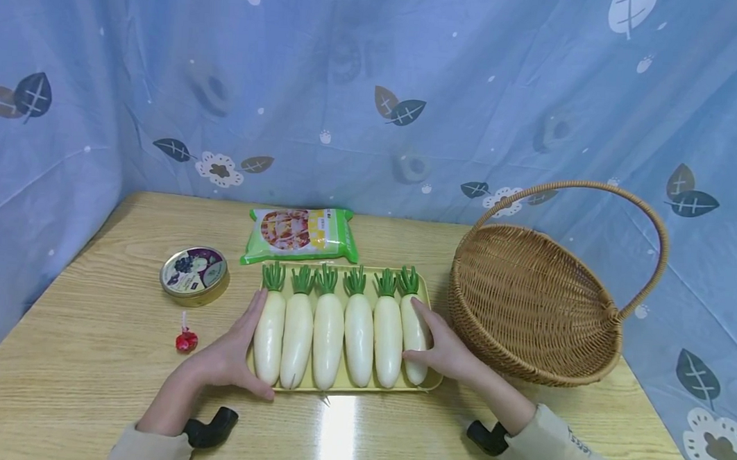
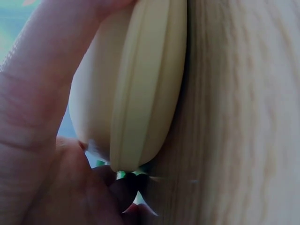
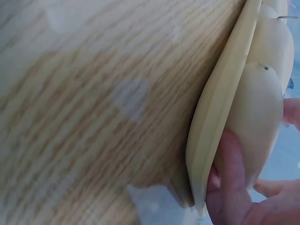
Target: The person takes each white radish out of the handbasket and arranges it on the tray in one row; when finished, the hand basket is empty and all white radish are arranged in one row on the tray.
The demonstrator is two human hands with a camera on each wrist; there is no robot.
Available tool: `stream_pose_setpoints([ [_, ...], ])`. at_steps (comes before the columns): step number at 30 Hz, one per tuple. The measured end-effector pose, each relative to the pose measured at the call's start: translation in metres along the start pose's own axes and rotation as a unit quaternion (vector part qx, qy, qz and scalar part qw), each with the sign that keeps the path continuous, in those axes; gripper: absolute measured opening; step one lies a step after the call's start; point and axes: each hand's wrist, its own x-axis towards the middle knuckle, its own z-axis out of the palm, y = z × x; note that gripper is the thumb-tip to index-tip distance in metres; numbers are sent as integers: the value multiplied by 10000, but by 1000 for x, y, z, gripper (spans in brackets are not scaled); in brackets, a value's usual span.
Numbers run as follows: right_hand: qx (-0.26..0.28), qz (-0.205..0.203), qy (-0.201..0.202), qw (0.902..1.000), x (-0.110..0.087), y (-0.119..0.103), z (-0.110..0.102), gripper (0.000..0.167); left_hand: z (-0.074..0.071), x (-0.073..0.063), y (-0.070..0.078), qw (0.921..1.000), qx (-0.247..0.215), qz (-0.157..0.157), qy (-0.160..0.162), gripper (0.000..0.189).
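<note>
A yellow tray [image 1: 347,389] lies on the table with several white radishes [image 1: 328,342] side by side in it, their green tops pointing to the back. My left hand [image 1: 230,355] holds the tray's left end, with the thumb at the front rim and the fingers along the left side. In the left wrist view those fingers curl by the tray's wall [image 2: 145,93]. At the other end my right hand [image 1: 446,349] grips the rightmost radish [image 1: 414,333], its thumb and fingers on either side. The right wrist view shows fingertips between this radish [image 3: 258,117] and the tray rim.
A wicker basket [image 1: 527,301] with a tall handle stands to the right. Behind the tray lies a green food packet [image 1: 299,235]. On the left are a round tin [image 1: 194,275] and a small red-wrapped lollipop [image 1: 186,340]. A blue patterned curtain [image 1: 326,82] hangs behind the table.
</note>
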Motion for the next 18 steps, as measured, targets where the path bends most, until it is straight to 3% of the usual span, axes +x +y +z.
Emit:
stream_pose_setpoints([
  [6,171,99,-279,9994,1,-3,0,90,-1,-1,1,10000,4,24,-3,151],
  [18,-81,155,-58,9998,-2,-5,3,86,-3,-2,1,9999,-77,77,2,151],
])
